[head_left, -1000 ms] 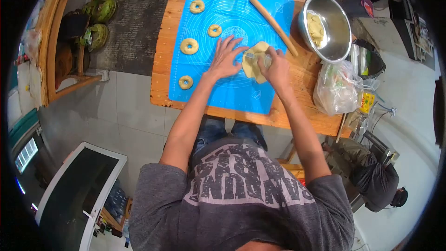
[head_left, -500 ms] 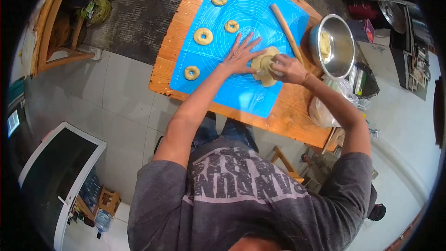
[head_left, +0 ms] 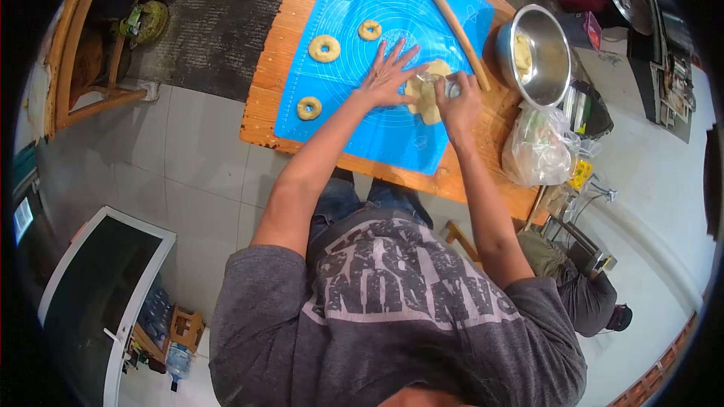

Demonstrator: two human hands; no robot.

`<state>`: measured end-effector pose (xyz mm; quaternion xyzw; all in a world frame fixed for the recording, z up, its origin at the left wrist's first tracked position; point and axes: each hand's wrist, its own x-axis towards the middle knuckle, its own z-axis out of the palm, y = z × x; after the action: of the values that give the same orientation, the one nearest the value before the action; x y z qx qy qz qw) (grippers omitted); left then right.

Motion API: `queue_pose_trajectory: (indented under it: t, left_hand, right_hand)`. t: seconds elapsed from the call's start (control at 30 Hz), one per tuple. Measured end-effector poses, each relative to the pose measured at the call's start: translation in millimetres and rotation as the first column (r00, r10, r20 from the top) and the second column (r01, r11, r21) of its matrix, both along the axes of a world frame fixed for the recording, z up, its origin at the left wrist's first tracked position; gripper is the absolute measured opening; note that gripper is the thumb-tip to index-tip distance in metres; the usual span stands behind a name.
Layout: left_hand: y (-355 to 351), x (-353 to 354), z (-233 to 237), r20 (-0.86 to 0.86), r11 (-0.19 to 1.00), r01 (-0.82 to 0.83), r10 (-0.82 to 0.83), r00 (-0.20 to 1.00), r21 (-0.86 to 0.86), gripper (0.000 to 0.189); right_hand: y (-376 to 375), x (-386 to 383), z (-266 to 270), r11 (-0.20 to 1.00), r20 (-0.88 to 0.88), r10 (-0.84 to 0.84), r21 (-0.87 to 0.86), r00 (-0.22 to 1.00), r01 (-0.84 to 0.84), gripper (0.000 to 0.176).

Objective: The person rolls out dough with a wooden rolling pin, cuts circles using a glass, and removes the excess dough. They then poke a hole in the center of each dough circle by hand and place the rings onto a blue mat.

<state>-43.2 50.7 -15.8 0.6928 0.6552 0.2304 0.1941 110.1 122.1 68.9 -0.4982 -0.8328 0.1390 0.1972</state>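
On a blue mat [head_left: 354,113] lies a flat piece of rolled dough [head_left: 428,109]. My left hand [head_left: 387,79] rests spread on the mat, its thumb at the dough's left edge. My right hand [head_left: 460,102] is closed on a small round cutter [head_left: 452,88] at the dough's right side; its exact shape is partly hidden by the fingers. Several dough rings lie on the mat, among them one [head_left: 324,48] left of my left hand and one [head_left: 308,108] near the mat's lower left. A wooden rolling pin [head_left: 460,39] lies right of the dough.
A metal bowl [head_left: 554,60] with dough [head_left: 522,54] inside stands at the right of the wooden table [head_left: 260,98]. Below it sits a clear plastic bag [head_left: 539,152]. Another person [head_left: 588,301] is low down at the right. A glass-paned door [head_left: 98,286] stands at the lower left.
My right hand has turned more upright, and its forearm and elbow have swung inward. The plastic bag and the other person show more fully. My left hand stays spread beside the dough.
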Motion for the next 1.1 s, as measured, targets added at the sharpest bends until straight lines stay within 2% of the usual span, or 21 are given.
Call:
queue_pose_trajectory:
  t: [0.1,0.2,0.3,0.33,0.43,0.5,0.57,0.6,0.7,0.77,0.83,0.9,1.0,1.1]
  left_hand:
    - [-0.2,1.3,-0.1,0.052,0.999,-0.030,0.029,0.998,0.017,0.089]
    - [-1.1,4.6,0.4,0.109,0.998,-0.065,0.062,0.992,0.024,0.089]
    - [-3.5,9.5,9.0,0.166,0.991,-0.133,0.125,0.978,0.035,0.072]
    - [-1.7,14.9,7.0,0.157,0.980,-0.189,0.177,0.972,0.065,0.063]
    - [4.8,25.3,4.5,0.152,0.942,-0.316,0.298,0.942,0.116,0.040]
    - [10.9,28.3,6.0,0.174,0.930,-0.354,0.335,0.926,0.095,0.027]
    - [15.6,32.9,11.4,0.150,0.899,-0.405,0.382,0.912,0.166,0.023]
    - [18.2,34.8,14.7,0.139,0.881,-0.428,0.406,0.903,0.203,0.022]
    - [24.8,38.3,15.6,0.134,0.888,-0.443,0.427,0.894,0.126,0.021]
    - [29.9,39.4,16.0,0.115,0.897,-0.437,0.428,0.896,0.069,0.019]
    - [32.8,42.2,11.5,0.130,0.898,-0.438,0.429,0.894,0.047,0.017]
    - [33.8,46.4,2.4,0.180,0.894,-0.444,0.428,0.886,0.061,0.016]
    - [27.2,51.0,14.3,0.187,0.868,-0.496,0.486,0.854,0.008,0.011]
    - [21.3,53.1,27.1,0.099,0.872,-0.486,0.490,0.866,-0.062,0.014]
  right_hand:
    - [9.9,3.0,11.3,0.997,-0.048,0.073,-0.033,0.996,-0.075,0.018]
    - [21.2,7.1,17.1,0.998,-0.147,0.057,-0.012,0.987,-0.059,0.019]
    - [23.5,17.6,28.5,0.994,-0.235,-0.059,-0.105,0.970,0.034,0.018]
    - [22.8,21.9,37.9,0.980,-0.330,-0.121,-0.189,0.936,0.060,0.017]
    - [31.4,37.3,66.0,0.871,-0.456,-0.377,-0.471,0.806,0.142,0.016]
    - [39.2,47.5,62.7,0.870,-0.518,-0.407,-0.471,0.752,0.145,0.016]
    - [46.6,49.8,63.5,0.878,-0.552,-0.413,-0.453,0.724,0.155,0.016]
    - [49.1,48.0,63.9,0.873,-0.513,-0.417,-0.455,0.750,0.175,0.017]
    - [73.3,41.5,28.1,0.970,-0.453,-0.201,-0.214,0.869,0.113,0.017]
    - [80.5,19.1,19.7,0.969,-0.453,-0.159,-0.243,0.877,0.050,0.018]
    - [91.8,-6.8,12.2,0.996,-0.367,0.079,0.003,0.927,-0.084,0.019]
    - [99.7,-32.5,5.5,0.981,-0.283,0.195,0.038,0.939,-0.193,0.020]
    - [105.5,-59.6,-10.4,0.939,-0.178,0.339,0.115,0.924,-0.323,0.022]
    - [107.4,-70.3,-18.2,0.903,-0.089,0.425,0.112,0.901,-0.415,0.025]
